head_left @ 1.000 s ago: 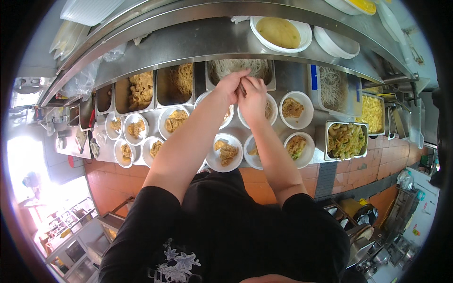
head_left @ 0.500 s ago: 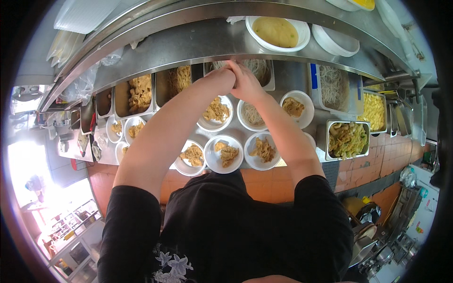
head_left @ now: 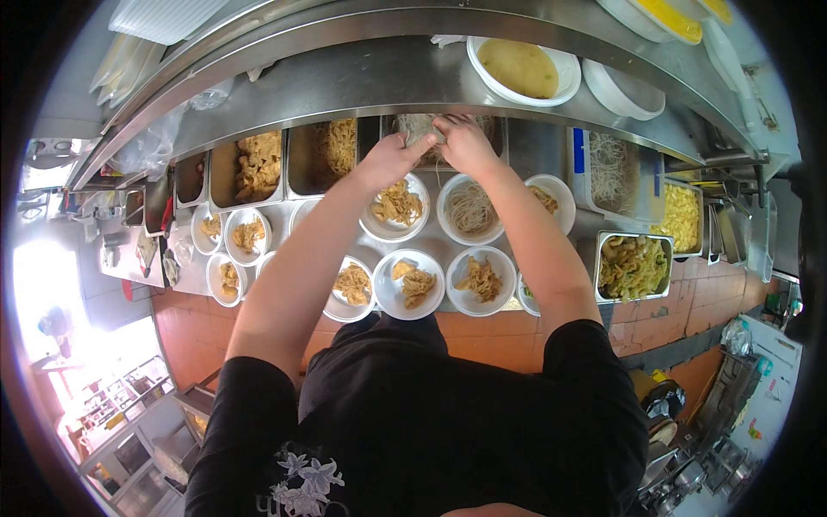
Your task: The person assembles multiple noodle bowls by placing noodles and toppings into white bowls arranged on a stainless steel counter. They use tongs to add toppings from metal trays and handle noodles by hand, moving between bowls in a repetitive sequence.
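Both of my arms reach forward to the metal pan (head_left: 504, 151) of thin pale noodles at the counter's back. My left hand (head_left: 394, 158) and my right hand (head_left: 465, 145) meet over it, fingers closed on a clump of noodles (head_left: 419, 127) stretched between them. A few loose strands hang below the clump. Just beneath my right hand is a white bowl with plain noodles (head_left: 471, 212). Left of it, under my left wrist, stands a bowl with yellowish-brown shredded food (head_left: 398, 207). My right forearm partly covers another filled bowl (head_left: 560, 200).
Several more white bowls (head_left: 408, 284) line the front edge and the left side. Pans of brown pieces (head_left: 258, 168) and yellow strips (head_left: 334, 146) sit to the left. On the right are a noodle tub (head_left: 609, 168) and a greens pan (head_left: 636, 265). A steel shelf (head_left: 345, 82) overhangs the back.
My hands were crossed together over the pan, the left one reaching past the right. They have drawn apart a little, and the noodle clump now shows between them. The view has shifted slightly.
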The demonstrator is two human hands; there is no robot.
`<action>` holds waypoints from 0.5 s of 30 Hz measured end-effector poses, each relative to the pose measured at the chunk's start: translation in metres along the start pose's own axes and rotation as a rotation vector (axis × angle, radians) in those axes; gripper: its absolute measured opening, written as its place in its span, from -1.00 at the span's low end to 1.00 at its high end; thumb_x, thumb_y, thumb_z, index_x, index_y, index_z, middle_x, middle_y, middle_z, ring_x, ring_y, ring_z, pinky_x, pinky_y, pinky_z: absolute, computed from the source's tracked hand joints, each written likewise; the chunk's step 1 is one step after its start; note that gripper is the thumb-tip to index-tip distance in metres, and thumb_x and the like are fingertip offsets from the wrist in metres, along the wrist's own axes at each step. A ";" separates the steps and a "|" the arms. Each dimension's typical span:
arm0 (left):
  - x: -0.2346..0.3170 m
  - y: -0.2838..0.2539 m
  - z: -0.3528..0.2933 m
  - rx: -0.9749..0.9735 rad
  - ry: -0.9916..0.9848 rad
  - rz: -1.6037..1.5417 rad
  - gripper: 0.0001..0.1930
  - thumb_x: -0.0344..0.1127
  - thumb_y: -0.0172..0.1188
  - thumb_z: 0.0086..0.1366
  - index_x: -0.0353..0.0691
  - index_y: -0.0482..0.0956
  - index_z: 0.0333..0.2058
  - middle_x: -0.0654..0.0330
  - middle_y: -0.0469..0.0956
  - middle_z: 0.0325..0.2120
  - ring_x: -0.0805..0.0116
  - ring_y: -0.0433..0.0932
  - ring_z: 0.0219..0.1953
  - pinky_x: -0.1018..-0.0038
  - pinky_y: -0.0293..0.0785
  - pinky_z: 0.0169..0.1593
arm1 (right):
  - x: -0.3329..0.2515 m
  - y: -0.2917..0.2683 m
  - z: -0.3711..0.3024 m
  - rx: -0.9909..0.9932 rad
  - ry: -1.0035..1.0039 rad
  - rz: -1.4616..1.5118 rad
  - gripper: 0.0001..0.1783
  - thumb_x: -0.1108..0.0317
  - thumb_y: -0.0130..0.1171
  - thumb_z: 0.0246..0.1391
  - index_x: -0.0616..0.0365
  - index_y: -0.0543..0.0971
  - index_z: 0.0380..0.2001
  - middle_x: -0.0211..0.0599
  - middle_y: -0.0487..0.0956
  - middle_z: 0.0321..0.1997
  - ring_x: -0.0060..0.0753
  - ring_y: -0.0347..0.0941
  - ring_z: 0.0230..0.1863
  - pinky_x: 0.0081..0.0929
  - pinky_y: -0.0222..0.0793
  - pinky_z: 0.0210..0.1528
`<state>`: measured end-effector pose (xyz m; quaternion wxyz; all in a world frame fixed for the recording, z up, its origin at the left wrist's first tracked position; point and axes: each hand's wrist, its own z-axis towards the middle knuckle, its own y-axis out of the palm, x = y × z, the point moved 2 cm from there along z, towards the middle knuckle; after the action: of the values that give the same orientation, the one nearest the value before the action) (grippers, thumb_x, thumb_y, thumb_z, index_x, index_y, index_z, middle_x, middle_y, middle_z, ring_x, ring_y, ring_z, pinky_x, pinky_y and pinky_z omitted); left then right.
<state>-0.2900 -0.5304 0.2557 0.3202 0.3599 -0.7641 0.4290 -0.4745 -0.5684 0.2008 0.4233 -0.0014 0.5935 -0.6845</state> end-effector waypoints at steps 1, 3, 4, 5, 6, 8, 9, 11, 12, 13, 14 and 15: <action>-0.006 0.006 -0.003 0.101 -0.045 -0.191 -0.23 0.33 0.19 0.41 -0.39 0.56 0.13 0.10 0.68 -0.15 0.21 0.61 -0.07 0.26 0.48 0.01 | 0.000 0.003 -0.001 0.013 0.013 -0.012 -0.62 0.35 0.29 0.03 0.21 0.63 -0.04 -0.05 0.65 0.09 0.00 0.50 0.22 -0.06 0.31 0.32; -0.011 0.024 -0.002 0.269 -0.052 -0.455 -0.24 0.29 0.18 0.44 -0.44 0.53 0.15 0.18 0.64 -0.10 0.34 0.55 -0.05 0.34 0.44 0.07 | -0.004 0.008 -0.003 0.015 0.032 -0.036 -0.57 0.30 0.33 0.04 0.26 0.63 -0.02 0.03 0.66 0.07 0.02 0.52 0.21 -0.05 0.33 0.32; -0.012 0.033 -0.001 0.331 -0.045 -0.596 -0.25 0.27 0.18 0.45 -0.45 0.53 0.15 0.17 0.64 -0.09 0.36 0.54 -0.04 0.37 0.43 0.09 | -0.006 0.010 -0.004 0.004 0.034 -0.051 -0.56 0.27 0.34 0.04 0.29 0.63 -0.02 0.06 0.67 0.05 0.02 0.54 0.18 -0.04 0.34 0.32; -0.012 0.038 0.001 0.401 -0.001 -0.736 -0.26 0.25 0.18 0.46 -0.46 0.52 0.15 0.17 0.64 -0.09 0.37 0.54 -0.04 0.39 0.42 0.10 | -0.008 0.011 -0.003 -0.006 0.034 -0.066 -0.54 0.25 0.36 0.04 0.32 0.63 -0.03 0.09 0.67 0.03 0.03 0.55 0.16 -0.04 0.35 0.31; -0.011 0.040 0.007 0.352 0.027 -0.829 -0.36 0.17 0.19 0.48 -0.39 0.55 0.14 0.16 0.64 -0.03 0.37 0.54 0.03 0.41 0.41 0.15 | -0.011 0.013 -0.004 -0.049 0.073 -0.062 -0.56 0.23 0.36 0.05 0.32 0.65 -0.06 0.08 0.68 -0.01 0.04 0.58 0.12 -0.03 0.37 0.29; -0.007 0.046 0.016 0.260 0.094 -1.040 -0.43 0.10 0.21 0.48 -0.36 0.56 0.11 0.15 0.66 -0.03 0.35 0.57 0.04 0.40 0.42 0.15 | -0.014 0.014 -0.002 -0.136 0.142 -0.055 -0.59 0.20 0.35 0.07 0.31 0.67 -0.12 0.07 0.71 -0.07 0.05 0.62 0.05 -0.03 0.40 0.25; -0.005 0.048 0.019 0.225 0.101 -1.138 -0.47 0.06 0.23 0.48 -0.35 0.57 0.10 0.15 0.67 -0.03 0.34 0.58 0.04 0.39 0.43 0.15 | -0.016 0.014 0.000 -0.154 0.174 -0.052 -0.59 0.17 0.34 0.07 0.30 0.68 -0.14 0.06 0.72 -0.10 0.06 0.63 0.02 -0.03 0.41 0.23; -0.003 0.049 0.023 0.233 0.137 -1.217 -0.56 -0.04 0.24 0.47 -0.32 0.58 0.07 0.16 0.68 -0.07 0.35 0.60 0.00 0.39 0.44 0.13 | -0.018 0.013 0.003 -0.187 0.229 -0.047 -0.59 0.11 0.32 0.09 0.27 0.69 -0.18 0.04 0.73 -0.15 0.07 0.66 -0.05 -0.04 0.43 0.19; -0.002 0.051 0.024 0.232 0.145 -1.253 -0.60 -0.10 0.25 0.47 -0.31 0.59 0.06 0.16 0.69 -0.10 0.35 0.61 -0.03 0.39 0.45 0.12 | -0.019 0.014 0.005 -0.237 0.260 -0.088 -0.58 0.09 0.29 0.10 0.24 0.70 -0.18 0.02 0.73 -0.16 0.07 0.67 -0.06 -0.04 0.43 0.19; -0.002 0.053 0.024 0.275 0.106 -1.194 -0.63 -0.13 0.26 0.46 -0.31 0.59 0.04 0.16 0.69 -0.11 0.35 0.62 -0.04 0.40 0.46 0.11 | -0.021 0.016 0.006 -0.288 0.290 -0.128 -0.58 0.06 0.27 0.10 0.21 0.70 -0.17 0.01 0.74 -0.17 0.07 0.67 -0.07 -0.04 0.43 0.18; -0.002 0.055 0.023 0.309 0.074 -1.135 -0.65 -0.16 0.26 0.45 -0.32 0.59 0.03 0.16 0.69 -0.12 0.34 0.63 -0.04 0.41 0.47 0.10 | -0.022 0.017 0.005 -0.330 0.312 -0.167 -0.58 0.04 0.24 0.11 0.19 0.70 -0.17 -0.01 0.74 -0.18 0.07 0.67 -0.08 -0.03 0.43 0.17; -0.001 0.057 0.021 0.345 0.065 -1.075 -0.67 -0.19 0.27 0.44 -0.32 0.59 0.01 0.17 0.70 -0.14 0.34 0.63 -0.05 0.42 0.48 0.09 | -0.025 0.018 0.005 -0.302 0.319 -0.173 -0.58 0.04 0.23 0.10 0.17 0.70 -0.17 -0.01 0.74 -0.18 0.06 0.67 -0.08 -0.02 0.42 0.18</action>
<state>-0.3400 -0.5276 0.2214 0.4535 0.7323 -0.3818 0.3350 -0.4459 -0.5570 0.2002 0.2588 -0.0074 0.7463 -0.6132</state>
